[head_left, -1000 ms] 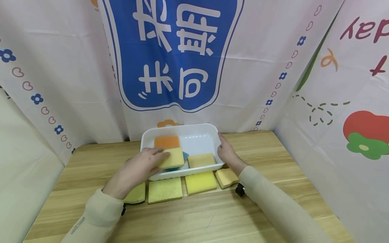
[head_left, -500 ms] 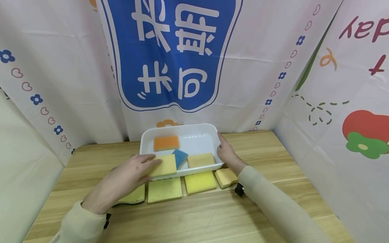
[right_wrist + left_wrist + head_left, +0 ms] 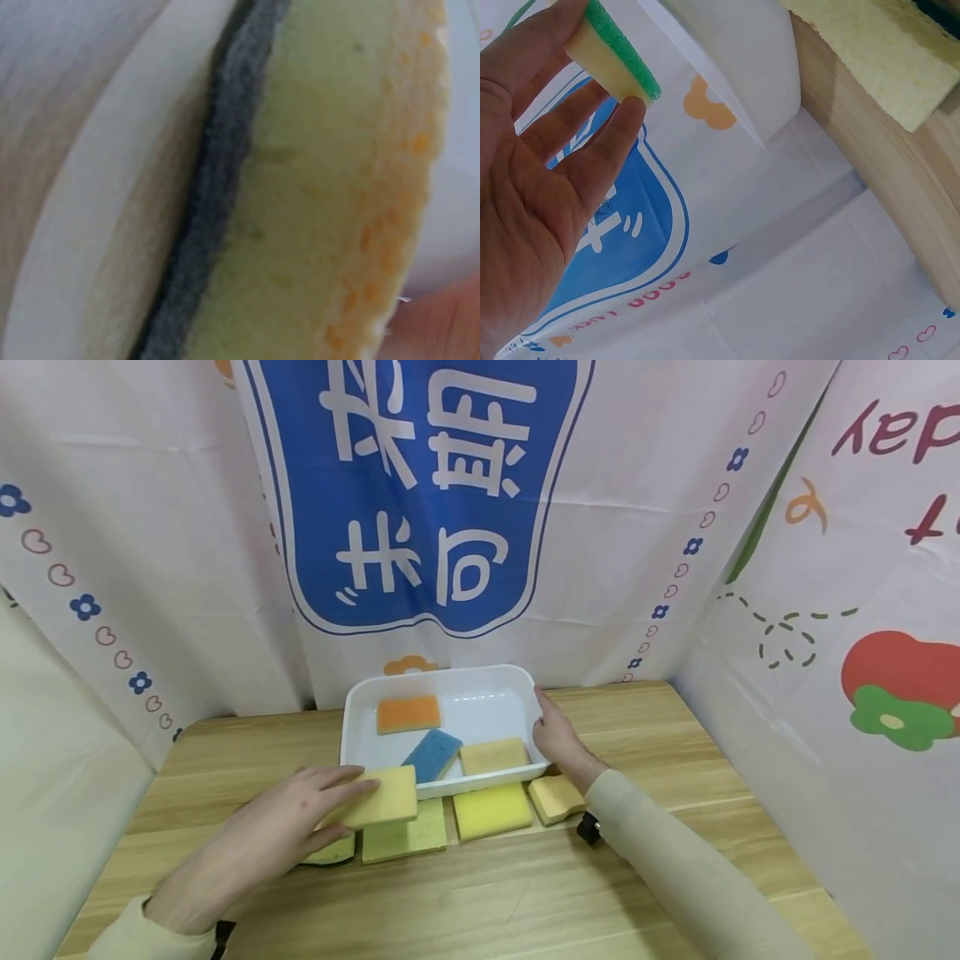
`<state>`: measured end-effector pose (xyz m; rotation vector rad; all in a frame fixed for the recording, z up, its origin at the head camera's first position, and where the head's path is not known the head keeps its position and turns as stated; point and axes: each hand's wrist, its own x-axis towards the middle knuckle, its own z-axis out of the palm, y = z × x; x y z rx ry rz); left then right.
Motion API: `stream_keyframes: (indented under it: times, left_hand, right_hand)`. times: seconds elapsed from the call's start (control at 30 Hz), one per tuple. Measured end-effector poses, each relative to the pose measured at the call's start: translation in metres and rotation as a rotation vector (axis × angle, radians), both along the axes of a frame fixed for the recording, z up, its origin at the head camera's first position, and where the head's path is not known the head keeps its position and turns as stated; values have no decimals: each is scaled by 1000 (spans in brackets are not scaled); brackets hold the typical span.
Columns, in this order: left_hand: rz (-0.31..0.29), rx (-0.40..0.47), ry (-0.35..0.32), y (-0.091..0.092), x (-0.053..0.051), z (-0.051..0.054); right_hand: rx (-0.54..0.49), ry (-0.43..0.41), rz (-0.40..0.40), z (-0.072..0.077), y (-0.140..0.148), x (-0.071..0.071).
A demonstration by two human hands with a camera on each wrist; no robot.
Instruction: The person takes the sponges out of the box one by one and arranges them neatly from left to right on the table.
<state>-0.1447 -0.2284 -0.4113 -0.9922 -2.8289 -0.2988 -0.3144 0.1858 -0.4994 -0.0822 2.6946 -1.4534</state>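
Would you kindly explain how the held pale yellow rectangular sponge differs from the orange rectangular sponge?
The held pale yellow sponge shows a yellow upper face; the orange sponge shows an orange one. The left hand holds the pale yellow sponge, while the orange sponge lies untouched in the white rectangular tray. Both are rectangular.

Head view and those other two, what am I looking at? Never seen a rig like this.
No machine here: just a person's bare left hand and right hand. The wide picture comes from a camera on the head; the others, from each wrist. The left pinches a green-backed yellow sponge; the right grips the end of a white tray on a wooden table. Inside lie an orange sponge, a blue sponge and a tan sponge; four more yellowish sponges line its near side. The blurred right wrist picture shows a layered sponge up close.
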Motion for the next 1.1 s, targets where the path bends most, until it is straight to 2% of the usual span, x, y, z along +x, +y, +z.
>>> stream_keyframes:
  times: [0.3, 0.53, 0.8, 1.1]
  left_hand:
    - [15, -19, 29, -22, 20, -5]
    - [26, -77, -118, -34, 30, -10]
    - [-4, -125, -203, -41, 36, -19]
    - [-66, -173, -282, -39, 38, -27]
  right_hand:
    - [-13, -6, 2, -2, -1, -2]
    - [8, 20, -1, -4, -1, -3]
    - [23, 14, -1, -5, 0, -4]
    - [31, 7, -5, -4, 0, -4]
